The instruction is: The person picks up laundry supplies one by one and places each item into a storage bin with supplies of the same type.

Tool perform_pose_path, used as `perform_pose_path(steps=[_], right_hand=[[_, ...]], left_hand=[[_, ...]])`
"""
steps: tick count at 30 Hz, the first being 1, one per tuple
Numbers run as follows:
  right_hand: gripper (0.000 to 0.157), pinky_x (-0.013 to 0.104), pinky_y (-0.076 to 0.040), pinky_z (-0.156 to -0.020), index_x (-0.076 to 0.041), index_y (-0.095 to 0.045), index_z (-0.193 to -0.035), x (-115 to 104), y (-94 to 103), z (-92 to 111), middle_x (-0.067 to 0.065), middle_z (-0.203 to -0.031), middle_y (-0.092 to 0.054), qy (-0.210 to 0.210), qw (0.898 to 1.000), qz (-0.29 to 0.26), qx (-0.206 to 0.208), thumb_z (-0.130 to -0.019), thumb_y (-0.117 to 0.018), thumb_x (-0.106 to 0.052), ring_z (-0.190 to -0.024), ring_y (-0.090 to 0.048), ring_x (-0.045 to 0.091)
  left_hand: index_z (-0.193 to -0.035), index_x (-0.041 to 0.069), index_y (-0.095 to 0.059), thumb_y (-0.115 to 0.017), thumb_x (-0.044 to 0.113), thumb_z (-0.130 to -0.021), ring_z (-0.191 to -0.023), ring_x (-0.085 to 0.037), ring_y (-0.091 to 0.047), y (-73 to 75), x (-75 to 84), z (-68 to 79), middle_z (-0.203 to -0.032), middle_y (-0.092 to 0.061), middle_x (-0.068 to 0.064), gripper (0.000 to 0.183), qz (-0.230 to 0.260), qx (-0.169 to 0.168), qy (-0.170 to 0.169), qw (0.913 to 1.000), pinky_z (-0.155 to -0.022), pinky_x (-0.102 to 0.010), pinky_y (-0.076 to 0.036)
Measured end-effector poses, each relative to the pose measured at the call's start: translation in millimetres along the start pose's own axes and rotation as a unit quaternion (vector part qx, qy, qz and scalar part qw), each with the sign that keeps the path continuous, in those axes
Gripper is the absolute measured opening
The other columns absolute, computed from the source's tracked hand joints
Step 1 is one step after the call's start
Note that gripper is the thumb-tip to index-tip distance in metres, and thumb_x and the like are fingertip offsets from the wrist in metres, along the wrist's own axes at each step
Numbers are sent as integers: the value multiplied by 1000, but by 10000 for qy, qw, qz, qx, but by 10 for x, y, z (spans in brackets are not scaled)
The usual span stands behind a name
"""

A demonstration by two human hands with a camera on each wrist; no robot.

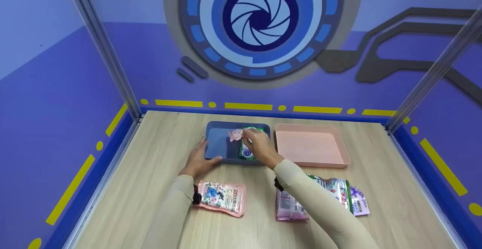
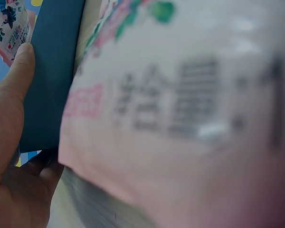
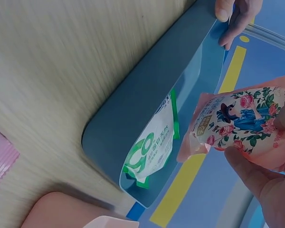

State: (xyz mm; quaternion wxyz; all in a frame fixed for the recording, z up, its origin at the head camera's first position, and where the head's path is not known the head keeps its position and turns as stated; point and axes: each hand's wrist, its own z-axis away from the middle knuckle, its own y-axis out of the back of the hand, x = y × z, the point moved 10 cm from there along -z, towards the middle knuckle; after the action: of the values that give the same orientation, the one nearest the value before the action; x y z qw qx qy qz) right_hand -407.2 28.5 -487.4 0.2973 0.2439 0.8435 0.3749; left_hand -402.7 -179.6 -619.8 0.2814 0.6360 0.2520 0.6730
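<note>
My right hand [image 1: 260,145] pinches a small pink pouch [image 3: 247,118] printed with roses and a figure in blue, holding it over the blue tray [image 1: 220,136]. A white-and-green packet [image 3: 152,142] lies inside that tray, toward its right side. My left hand [image 1: 199,158] spans the tray's front left corner, thumb at the front wall and fingers against the left side. Close to the left wrist, a flowered pink pouch [image 1: 224,198] lies on the table; it fills much of the left wrist view, blurred.
Right of the blue tray stands a pink tray [image 1: 312,145]. In front of it, partly covered by my right forearm, lie a pink packet [image 1: 288,207], a green-edged packet [image 1: 342,192] and a purple packet [image 1: 359,202]. Blue-purple panels [image 1: 241,87] enclose the wooden table.
</note>
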Motion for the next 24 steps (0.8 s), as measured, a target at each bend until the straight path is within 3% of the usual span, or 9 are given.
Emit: perform_pose_path(steps=[13, 24], right_hand=[[5, 38, -61, -85, -10, -68, -102, -41, -172, -83, 6, -99, -73, 1, 9995, 232, -234, -98, -68, -6, -92, -71, 23], [12, 40, -58, -95, -13, -69, -113, 47, -297, -91, 6, -111, -73, -315, 9982, 284, -427, -103, -63, -12, -104, -69, 24]], left_hand=[[-163, 8, -25, -79, 47, -90, -156, -34, -17, 7, 8, -2, -173, -11, -7, 99, 39, 41, -21, 10000, -124, -54, -22], [-164, 10, -25, -79, 46, -90, -156, -34, -18, 15, 6, 11, -173, -11, -6, 98, 84, 26, 13, 10000, -124, -54, -22]])
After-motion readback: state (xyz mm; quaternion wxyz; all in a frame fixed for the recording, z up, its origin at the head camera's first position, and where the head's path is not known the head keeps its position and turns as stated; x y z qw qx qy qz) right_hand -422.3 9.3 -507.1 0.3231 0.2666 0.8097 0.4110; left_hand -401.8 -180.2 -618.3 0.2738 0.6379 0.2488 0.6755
